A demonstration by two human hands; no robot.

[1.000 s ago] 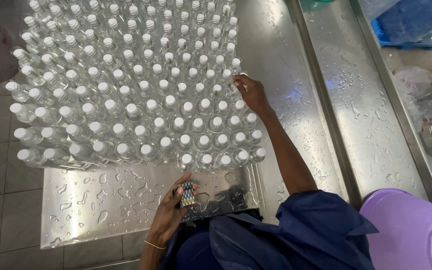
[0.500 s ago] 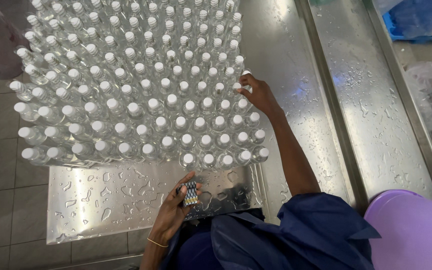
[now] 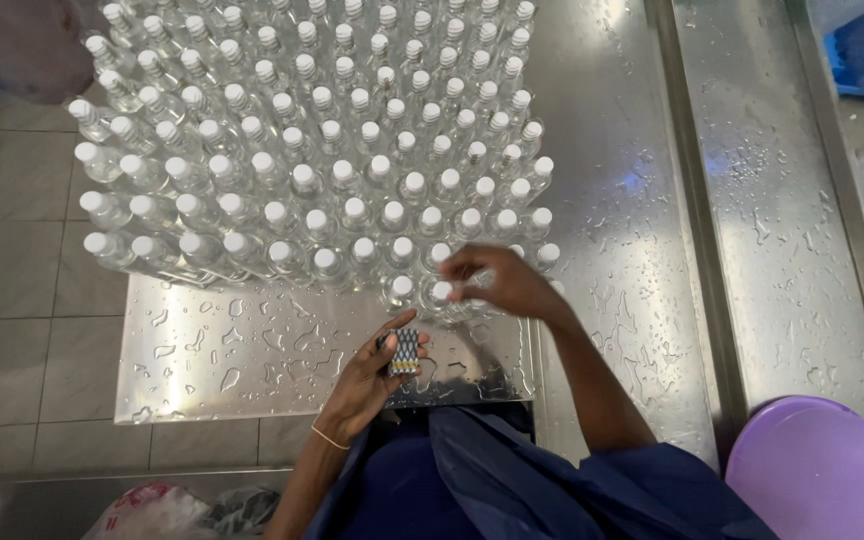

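Right hand working the front row of capped bottles while the left hand is gripping a small patterned block.

The clear bottles [image 3: 312, 180] are standing upright in tight rows, covering most of the wet steel counter [image 3: 252, 350] to its far edge, every visible one already wearing a white cap. The right hand [image 3: 497, 285] is reaching over the nearest row by the counter's front right corner, fingers curled on a cap, seemingly pinching it. The left hand [image 3: 372, 380] is hovering above the bare front strip, fingers closing around the checkered block [image 3: 405, 352]. A purple basin [image 3: 822, 470] is sitting just beside the counter.

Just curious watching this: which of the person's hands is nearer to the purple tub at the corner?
Right. The right hand rests on the front bottles, nearer the purple tub; the left hand, holding a small patterned packet, is farther left.
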